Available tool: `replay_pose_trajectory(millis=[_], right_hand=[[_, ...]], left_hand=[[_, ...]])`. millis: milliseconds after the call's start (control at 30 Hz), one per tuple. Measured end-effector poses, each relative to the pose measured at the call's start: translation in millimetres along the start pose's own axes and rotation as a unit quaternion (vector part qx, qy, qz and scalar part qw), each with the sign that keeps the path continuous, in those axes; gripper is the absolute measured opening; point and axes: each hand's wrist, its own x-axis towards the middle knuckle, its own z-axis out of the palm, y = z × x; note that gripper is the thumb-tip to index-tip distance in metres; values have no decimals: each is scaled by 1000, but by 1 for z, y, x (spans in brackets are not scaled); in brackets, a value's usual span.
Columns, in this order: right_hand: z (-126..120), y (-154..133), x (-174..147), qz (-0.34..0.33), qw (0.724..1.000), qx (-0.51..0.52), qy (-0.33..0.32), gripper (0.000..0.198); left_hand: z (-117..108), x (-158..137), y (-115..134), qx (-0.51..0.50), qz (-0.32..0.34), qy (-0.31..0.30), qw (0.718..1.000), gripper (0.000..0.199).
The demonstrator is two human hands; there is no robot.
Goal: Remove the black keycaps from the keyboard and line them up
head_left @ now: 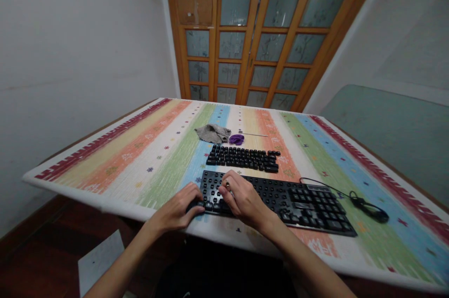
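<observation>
A black keyboard [298, 202] lies near the table's front edge; many keycaps are off its left and middle part, leaving bare switches, while keys remain along the bottom row and on the right. My left hand [182, 204] grips its front left corner, thumb on the bottom row. Above the bare switches, my right hand [243, 197] is closed in a pinch; what sits between the fingertips is too small and hidden to name. Just behind the keyboard, loose black keycaps [242, 157] are laid out in keyboard-like rows.
A grey cloth [212, 133], a purple bundle [236, 139] and a thin rod [254, 134] lie behind the keycaps. The keyboard's coiled cable [368, 207] rests at the right. A striped cloth [133, 162] covers the table. White paper [100, 260] is below the front edge, left.
</observation>
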Motion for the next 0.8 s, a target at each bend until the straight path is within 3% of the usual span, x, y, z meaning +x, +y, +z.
replay_pose_trajectory(millis=[100,400,800], right_hand=[[7,3,-3,-21,998,-34,-48,31],[18,12,-10,2,991,-95,-96,35],[14,4,-5,64,993,-38,-95,31]], left_hand=[[0,0,2,17,-11,-25,999,11],[10,-1,-3,39,-20,-35,998,5],[8,-1,2,20,-33,-36,999,6]])
